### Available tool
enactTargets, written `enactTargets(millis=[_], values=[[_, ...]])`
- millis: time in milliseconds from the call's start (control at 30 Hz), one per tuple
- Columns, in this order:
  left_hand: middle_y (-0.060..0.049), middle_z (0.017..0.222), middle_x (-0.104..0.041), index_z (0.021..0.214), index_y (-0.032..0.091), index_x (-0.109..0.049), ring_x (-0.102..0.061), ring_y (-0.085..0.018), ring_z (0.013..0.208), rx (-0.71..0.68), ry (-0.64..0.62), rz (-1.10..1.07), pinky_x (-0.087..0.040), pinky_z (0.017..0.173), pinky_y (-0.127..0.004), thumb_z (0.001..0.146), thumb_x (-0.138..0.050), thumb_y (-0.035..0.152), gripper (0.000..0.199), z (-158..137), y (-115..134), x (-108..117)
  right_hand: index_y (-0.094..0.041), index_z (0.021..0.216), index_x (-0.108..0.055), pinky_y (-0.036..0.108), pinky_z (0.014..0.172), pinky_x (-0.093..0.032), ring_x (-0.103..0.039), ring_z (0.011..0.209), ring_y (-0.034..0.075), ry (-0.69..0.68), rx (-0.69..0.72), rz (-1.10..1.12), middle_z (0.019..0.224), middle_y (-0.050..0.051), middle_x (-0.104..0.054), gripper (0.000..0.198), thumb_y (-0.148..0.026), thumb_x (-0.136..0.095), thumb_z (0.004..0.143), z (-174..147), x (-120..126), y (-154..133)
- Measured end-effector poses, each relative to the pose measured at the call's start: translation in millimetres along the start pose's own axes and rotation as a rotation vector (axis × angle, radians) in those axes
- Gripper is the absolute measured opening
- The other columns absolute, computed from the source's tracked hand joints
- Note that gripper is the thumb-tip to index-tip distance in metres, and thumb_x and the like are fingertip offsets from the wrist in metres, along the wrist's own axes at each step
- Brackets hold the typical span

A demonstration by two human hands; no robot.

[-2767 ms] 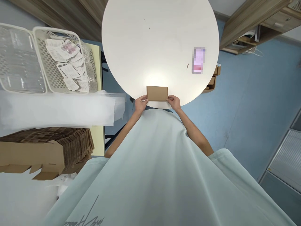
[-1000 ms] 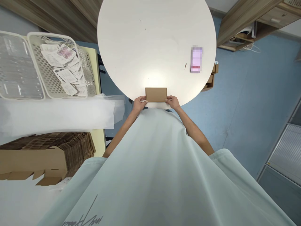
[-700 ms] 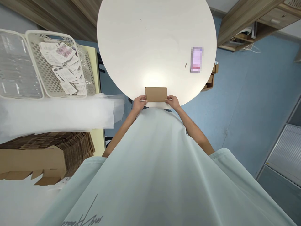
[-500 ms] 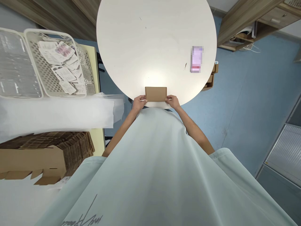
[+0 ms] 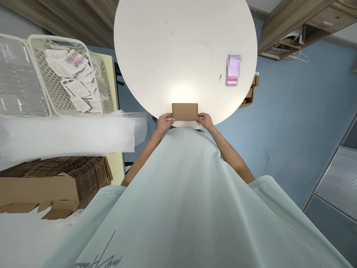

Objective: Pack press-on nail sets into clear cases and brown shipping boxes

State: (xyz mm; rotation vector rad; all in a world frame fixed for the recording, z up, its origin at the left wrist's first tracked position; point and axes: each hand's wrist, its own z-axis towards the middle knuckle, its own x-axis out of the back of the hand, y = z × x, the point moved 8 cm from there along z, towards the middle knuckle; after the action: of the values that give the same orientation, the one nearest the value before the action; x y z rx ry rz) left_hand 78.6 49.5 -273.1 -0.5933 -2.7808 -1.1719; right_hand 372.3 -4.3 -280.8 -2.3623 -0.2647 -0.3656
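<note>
A small brown cardboard box (image 5: 185,111), its lid closed, lies at the near edge of the round white table (image 5: 178,56). My left hand (image 5: 165,121) grips the box's left end, thumb at the near corner and fingers along the side. At the opposite end, my right hand (image 5: 205,121) pinches the right side in much the same way. Both hands are closed on the box; the fingertips are partly hidden against its sides.
Right on the table lies a blurred pinkish rectangular item (image 5: 233,70). At left, a side table (image 5: 118,167) bears a perforated basket (image 5: 99,74) of printed packets, a clear-item basket (image 5: 47,100), white sheets (image 5: 69,134) and flattened cardboard boxes (image 5: 36,188). Brown boxes (image 5: 249,95) stand beyond the table's right edge.
</note>
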Motion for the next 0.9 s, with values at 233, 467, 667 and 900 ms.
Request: enactTargets(millis=[233, 467, 667, 900], values=[[-0.016, 0.141, -0.084, 0.127, 0.014, -0.084, -0.077, -0.036, 0.136, -0.001, 0.001, 0.004, -0.065, 0.117, -0.051, 0.078, -0.078, 0.017, 0.049, -2.0, 4.2, 0.3, -0.022, 0.102, -0.075, 0.047, 0.106, -0.071, -0.087, 0.093, 0.024, -0.009, 0.002, -0.014, 0.113, 0.009, -0.087, 0.006, -0.02, -0.074, 0.096, -1.1, 0.2, -1.4], [-0.015, 0.14, -0.085, 0.127, 0.015, -0.084, -0.076, -0.035, 0.138, 0.007, -0.003, 0.002, -0.064, 0.119, -0.049, 0.079, -0.081, 0.019, 0.049, -3.2, 5.7, 0.2, -0.022, 0.101, -0.076, 0.048, 0.108, -0.07, -0.088, 0.095, 0.025, -0.009, -0.001, -0.025, 0.116, 0.009, -0.087, 0.006, -0.021, -0.076, 0.095, -3.1, 1.2, -4.8], [-0.014, 0.14, -0.085, 0.128, 0.015, -0.084, -0.077, -0.035, 0.137, 0.028, 0.007, 0.007, -0.064, 0.117, -0.047, 0.078, -0.079, 0.018, 0.051, -2.4, 4.5, 0.8, -0.022, 0.101, -0.076, 0.047, 0.108, -0.071, -0.088, 0.094, 0.024, 0.001, -0.01, -0.021, 0.114, 0.008, -0.087, 0.006, -0.02, -0.077, 0.095, -3.2, 1.7, -5.5], [-0.015, 0.14, -0.085, 0.124, 0.015, -0.084, -0.076, -0.036, 0.139, 0.02, 0.0, -0.021, -0.065, 0.117, -0.049, 0.076, -0.08, 0.019, 0.048, -1.0, 2.8, -1.0, -0.022, 0.1, -0.077, 0.048, 0.11, -0.07, -0.087, 0.095, 0.024, -0.006, -0.006, -0.011, 0.111, 0.008, -0.087, 0.005, -0.02, -0.075, 0.095, -1.3, 0.1, -3.2]])
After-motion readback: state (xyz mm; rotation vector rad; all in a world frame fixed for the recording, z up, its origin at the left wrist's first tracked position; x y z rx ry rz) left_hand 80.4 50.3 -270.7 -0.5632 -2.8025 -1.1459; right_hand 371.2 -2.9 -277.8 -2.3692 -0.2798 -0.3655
